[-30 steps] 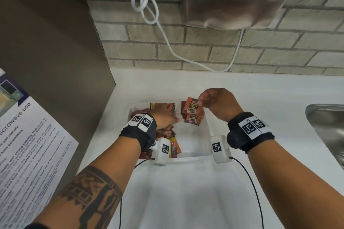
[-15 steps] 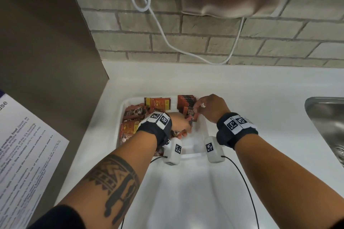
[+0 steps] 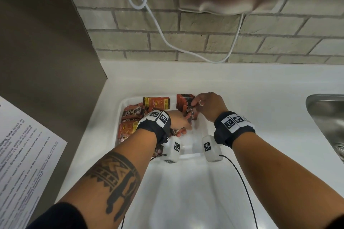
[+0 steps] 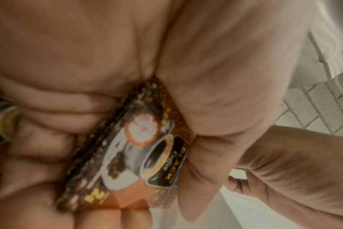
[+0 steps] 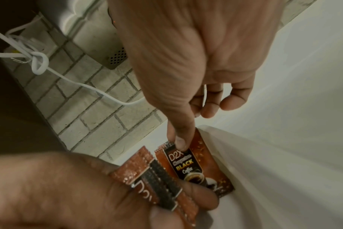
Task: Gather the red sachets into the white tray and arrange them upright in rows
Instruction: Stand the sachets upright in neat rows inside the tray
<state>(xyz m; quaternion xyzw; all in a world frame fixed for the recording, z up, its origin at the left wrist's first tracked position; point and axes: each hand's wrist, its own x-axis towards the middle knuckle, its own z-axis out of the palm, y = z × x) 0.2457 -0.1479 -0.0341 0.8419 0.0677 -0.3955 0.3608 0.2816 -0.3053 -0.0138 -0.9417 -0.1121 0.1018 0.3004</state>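
Nearest me, low in the head view, is bare white tabletop (image 3: 186, 201), and just beyond it the near rim of the white tray (image 3: 189, 154) where both my wrists cross.

My left hand (image 3: 179, 120) sits left of centre in the tray, its grip clamped on a small bundle of red sachets (image 4: 131, 155); the left wrist view shows fingers and thumb curled round them, long edges running diagonally up through the palm. In the right wrist view their sealed top ends (image 5: 157, 175) poke out of that fist, at lower centre.

Just past it, right of centre, my right hand (image 3: 208, 106) pinches the top edge of the front sachet (image 5: 196, 167) with thumb and forefinger; the other fingers hang curled, holding nothing. That sachet stands upright, long axis vertical, as the near end of the standing row (image 3: 186, 104), which runs away from me toward the tray's far wall.

Everything turns on that: the bundle lies just left of and nearer than the row's front, so I judge the next sachet should pass rightward from left grip to right and stand against that front face.

Farther left, loose sachets (image 3: 133, 115) lie flat in a heap. Beyond, a second group (image 3: 156, 102) leans on the far wall.
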